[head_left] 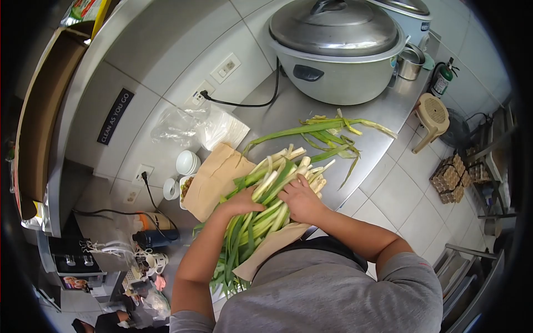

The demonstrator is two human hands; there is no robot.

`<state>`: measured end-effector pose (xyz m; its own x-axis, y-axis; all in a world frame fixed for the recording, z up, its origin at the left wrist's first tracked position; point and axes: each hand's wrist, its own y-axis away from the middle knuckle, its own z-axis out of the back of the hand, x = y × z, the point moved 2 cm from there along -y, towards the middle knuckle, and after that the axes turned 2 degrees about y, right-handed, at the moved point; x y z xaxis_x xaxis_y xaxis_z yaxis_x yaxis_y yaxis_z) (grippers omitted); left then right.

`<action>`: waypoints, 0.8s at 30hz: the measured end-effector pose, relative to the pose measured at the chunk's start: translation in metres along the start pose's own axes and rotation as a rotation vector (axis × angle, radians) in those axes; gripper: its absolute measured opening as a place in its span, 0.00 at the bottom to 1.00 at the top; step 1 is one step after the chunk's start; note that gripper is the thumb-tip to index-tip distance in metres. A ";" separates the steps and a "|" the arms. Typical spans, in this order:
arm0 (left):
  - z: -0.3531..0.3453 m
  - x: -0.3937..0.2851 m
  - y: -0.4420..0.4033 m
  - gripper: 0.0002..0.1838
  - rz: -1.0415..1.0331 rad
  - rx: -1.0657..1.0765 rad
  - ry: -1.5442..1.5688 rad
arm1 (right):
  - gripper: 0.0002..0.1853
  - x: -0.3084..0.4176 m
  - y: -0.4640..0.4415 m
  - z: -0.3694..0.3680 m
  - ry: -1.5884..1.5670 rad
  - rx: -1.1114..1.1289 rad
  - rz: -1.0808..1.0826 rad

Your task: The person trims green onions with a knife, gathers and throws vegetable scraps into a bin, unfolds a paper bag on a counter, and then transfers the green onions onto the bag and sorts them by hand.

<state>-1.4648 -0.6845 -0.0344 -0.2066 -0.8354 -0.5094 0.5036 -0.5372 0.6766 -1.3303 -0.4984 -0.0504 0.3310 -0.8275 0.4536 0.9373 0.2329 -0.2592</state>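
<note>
A large pile of leeks, white ends pointing away from me and green leaves toward me, lies on brown paper at the counter edge. My left hand is closed around some stalks on the pile's left side, its fingertips partly hidden among the leaves. On the right, my right hand has its fingers curled over the stalks near the white ends. Beyond the pile, loose green and yellowed leek leaves are spread on the steel counter.
A big lidded rice cooker stands at the back of the counter, its cord running to a wall socket. Plastic bags, white bowls and a dark blue bottle are at the left. A stool and egg trays are on the floor.
</note>
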 end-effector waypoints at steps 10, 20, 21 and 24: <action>-0.031 -0.039 0.033 0.75 0.129 -0.254 -0.311 | 0.19 0.014 -0.030 -0.004 0.045 0.015 -0.080; -0.004 0.007 -0.001 0.69 -0.033 -0.100 -0.042 | 0.22 0.053 0.050 -0.022 -1.010 0.244 -0.579; -0.004 0.007 -0.002 0.69 -0.040 -0.073 -0.024 | 0.23 0.049 0.049 -0.026 -1.319 0.208 -0.782; -0.004 0.013 -0.005 0.69 -0.075 -0.069 0.022 | 0.29 0.056 0.046 -0.028 -1.742 0.073 -1.012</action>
<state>-1.4673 -0.6923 -0.0467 -0.2277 -0.7902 -0.5689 0.5443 -0.5878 0.5985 -1.2711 -0.5482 -0.0605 -0.5264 0.6240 0.5775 0.8039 0.1441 0.5770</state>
